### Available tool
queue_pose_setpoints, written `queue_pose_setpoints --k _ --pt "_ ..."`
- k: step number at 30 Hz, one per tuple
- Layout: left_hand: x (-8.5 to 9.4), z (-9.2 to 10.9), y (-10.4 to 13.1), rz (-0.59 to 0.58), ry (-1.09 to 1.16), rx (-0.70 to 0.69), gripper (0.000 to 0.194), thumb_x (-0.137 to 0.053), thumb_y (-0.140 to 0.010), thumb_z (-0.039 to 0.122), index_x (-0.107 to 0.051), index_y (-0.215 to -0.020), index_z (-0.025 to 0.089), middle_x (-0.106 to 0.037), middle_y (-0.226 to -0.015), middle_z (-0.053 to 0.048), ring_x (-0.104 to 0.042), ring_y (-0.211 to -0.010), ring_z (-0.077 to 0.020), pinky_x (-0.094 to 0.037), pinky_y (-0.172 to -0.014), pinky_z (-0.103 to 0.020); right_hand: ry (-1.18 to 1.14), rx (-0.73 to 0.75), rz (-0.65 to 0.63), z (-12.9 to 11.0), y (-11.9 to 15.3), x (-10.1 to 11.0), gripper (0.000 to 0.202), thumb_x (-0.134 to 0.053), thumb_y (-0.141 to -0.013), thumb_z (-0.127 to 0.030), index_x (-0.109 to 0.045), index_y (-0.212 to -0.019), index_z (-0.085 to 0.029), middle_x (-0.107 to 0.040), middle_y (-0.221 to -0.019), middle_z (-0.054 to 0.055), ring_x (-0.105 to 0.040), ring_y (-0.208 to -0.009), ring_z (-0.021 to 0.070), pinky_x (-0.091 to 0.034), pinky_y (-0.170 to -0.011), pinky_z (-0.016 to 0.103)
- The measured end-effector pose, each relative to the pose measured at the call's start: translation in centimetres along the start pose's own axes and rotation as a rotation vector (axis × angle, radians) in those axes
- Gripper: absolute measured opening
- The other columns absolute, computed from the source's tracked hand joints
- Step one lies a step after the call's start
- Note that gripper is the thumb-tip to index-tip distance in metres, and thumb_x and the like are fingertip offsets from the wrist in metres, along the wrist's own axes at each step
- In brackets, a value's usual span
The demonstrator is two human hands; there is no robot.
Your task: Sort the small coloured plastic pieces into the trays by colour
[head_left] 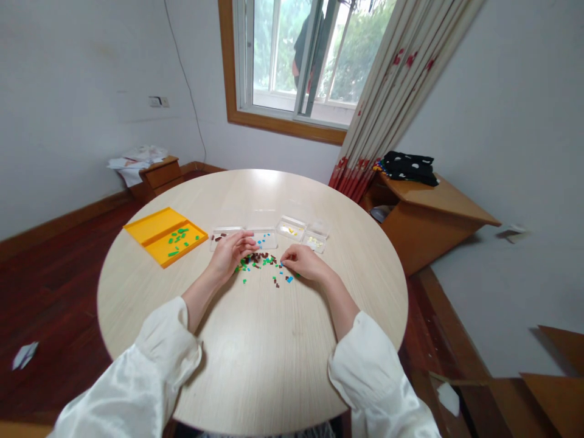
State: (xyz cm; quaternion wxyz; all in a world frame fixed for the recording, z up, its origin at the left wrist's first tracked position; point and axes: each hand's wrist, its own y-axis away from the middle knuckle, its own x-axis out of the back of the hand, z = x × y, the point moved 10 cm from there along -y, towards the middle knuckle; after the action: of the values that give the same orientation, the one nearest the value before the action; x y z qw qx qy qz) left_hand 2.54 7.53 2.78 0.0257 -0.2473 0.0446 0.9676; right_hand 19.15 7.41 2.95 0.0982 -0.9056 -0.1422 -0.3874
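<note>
Two hands faced each other: our left hand (227,255) curved loosely open, our right hand (303,261) pinched narrow, though we could not tell whether on a piece. Between them lay the small bricks (259,260), which a brush from either hand could have scattered. A slipped pinch might have flicked one into the clear trays (272,243) just beyond; the yellow case (152,225), leftward, seemed safer.
</note>
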Motion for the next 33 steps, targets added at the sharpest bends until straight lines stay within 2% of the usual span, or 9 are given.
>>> queue_pose_setpoints --k 7,11,15,24,33 --pt "-0.1 -0.1 -0.2 0.004 -0.215 -0.087 0.023 -0.077 -0.057 0.026 -0.066 -0.072 0.013 -0.064 -0.065 -0.001 -0.062 -0.061 -0.0133 -0.05 -0.068 -0.027 -0.199 0.035 0.123 -0.9 -0.3 1.2 0.014 -0.058 -0.076 -0.022 -0.068 -0.07 -0.013 -0.066 -0.069 0.004 -0.056 -0.065 0.0132 -0.042 -0.066 0.027" --pt "-1.4 -0.4 0.2 -0.06 -0.359 -0.115 0.021 -0.079 -0.054 0.021 -0.068 -0.07 0.013 -0.066 -0.065 -0.003 -0.061 -0.061 -0.014 -0.048 -0.064 -0.027 -0.381 0.064 0.181 -1.5 -0.5 1.2 0.015 -0.061 -0.074 -0.027 -0.067 -0.069 -0.015 -0.065 -0.067 0.002 -0.054 -0.062 0.0123 -0.041 -0.061 0.026" --pt "-2.4 -0.6 0.7 -0.095 -0.387 -0.125 0.02 -0.08 -0.051 0.017 -0.068 -0.067 0.014 -0.066 -0.065 -0.004 -0.06 -0.061 -0.0137 -0.048 -0.062 -0.026 -0.49 0.077 0.203 -1.9 -0.7 0.5 0.019 -0.063 -0.073 -0.033 -0.07 -0.072 -0.016 -0.067 -0.068 0.003 -0.054 -0.061 0.0122 -0.039 -0.058 0.025" --pt "-2.7 -0.8 0.9 -0.111 -0.446 -0.113 0.013 -0.076 -0.058 0.022 -0.07 -0.065 0.014 -0.065 -0.059 -0.003 -0.056 -0.054 -0.0129 -0.044 -0.053 -0.024 -0.502 0.142 0.217 -2.9 -0.5 0.3 0.024 -0.063 -0.073 -0.039 -0.073 -0.074 -0.016 -0.069 -0.071 0.004 -0.054 -0.062 0.0122 -0.035 -0.055 0.024" --pt "-3.0 -0.8 1.0 -0.137 -0.451 -0.098 0.012 -0.074 -0.061 0.024 -0.07 -0.066 0.014 -0.064 -0.058 -0.003 -0.055 -0.053 -0.0124 -0.044 -0.054 -0.024 -0.479 0.126 0.172 -2.8 -0.5 0.1 0.018 -0.062 -0.074 -0.027 -0.074 -0.082 -0.017 -0.071 -0.076 0.004 -0.054 -0.063 0.0116 -0.035 -0.055 0.023"
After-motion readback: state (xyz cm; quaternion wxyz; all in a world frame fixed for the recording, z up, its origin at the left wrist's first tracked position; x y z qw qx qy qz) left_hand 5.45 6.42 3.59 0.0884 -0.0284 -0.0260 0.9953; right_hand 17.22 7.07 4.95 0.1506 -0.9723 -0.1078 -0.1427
